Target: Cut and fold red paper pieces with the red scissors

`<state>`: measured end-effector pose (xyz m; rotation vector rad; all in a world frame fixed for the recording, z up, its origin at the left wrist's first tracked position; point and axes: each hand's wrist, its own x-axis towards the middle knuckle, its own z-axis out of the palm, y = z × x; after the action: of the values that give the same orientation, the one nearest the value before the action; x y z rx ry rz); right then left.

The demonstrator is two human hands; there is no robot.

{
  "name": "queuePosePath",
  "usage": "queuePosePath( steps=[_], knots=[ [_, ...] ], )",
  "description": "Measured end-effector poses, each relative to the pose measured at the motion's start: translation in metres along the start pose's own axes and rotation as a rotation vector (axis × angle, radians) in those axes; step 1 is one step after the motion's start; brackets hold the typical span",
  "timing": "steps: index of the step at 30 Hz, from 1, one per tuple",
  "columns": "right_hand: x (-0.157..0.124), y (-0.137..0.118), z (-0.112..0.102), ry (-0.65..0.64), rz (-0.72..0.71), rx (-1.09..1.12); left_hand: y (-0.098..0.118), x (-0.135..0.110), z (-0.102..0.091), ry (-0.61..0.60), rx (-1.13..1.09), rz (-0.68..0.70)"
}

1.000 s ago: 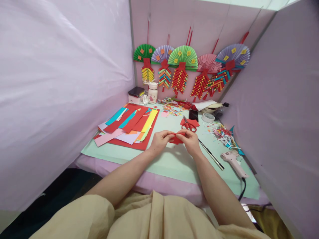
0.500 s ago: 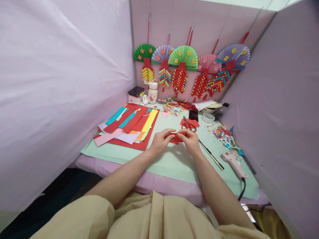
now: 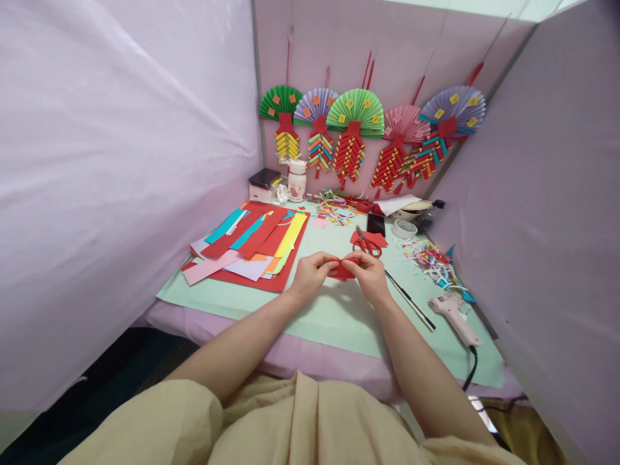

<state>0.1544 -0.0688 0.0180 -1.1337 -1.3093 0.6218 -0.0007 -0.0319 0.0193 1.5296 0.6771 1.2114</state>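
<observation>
hands at mid-table: your left hand (image 3: 310,274) and right hand (image 3: 371,274) both pinch one small red paper piece (image 3: 341,270), fingertips closed narrow on its edges, held just above the green mat (image 3: 339,316). step in hand, by the look of it: folding or creasing the piece. next move likely calls for a firm, even pinch along the fold. red scissors (image 3: 367,242) lie just beyond; glue gun (image 3: 453,313) to your right; coloured paper stack (image 3: 252,245) to your left. no readable writing or labels.

Lighting: bright, even, diffused; shadows barely cast. Focus: sharp centrally. Edges: strongly bowed by wide-angle distortion. Glare: none seen.
</observation>
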Motion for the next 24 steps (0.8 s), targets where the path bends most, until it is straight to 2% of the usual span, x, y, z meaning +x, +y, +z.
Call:
queuePosePath(
  steps=[10, 16, 24],
  knots=[
    [-0.001, -0.001, 0.001, -0.028, 0.014, 0.032, -0.002, -0.001, -0.001, -0.004, 0.030, 0.041],
    [0.003, 0.001, -0.003, 0.012, 0.042, 0.089, -0.008, 0.001, -0.005, 0.025, 0.042, 0.093],
    [0.003, -0.002, -0.002, 0.036, -0.001, 0.103, -0.010, 0.002, -0.002, 0.016, -0.058, 0.038]
  ],
)
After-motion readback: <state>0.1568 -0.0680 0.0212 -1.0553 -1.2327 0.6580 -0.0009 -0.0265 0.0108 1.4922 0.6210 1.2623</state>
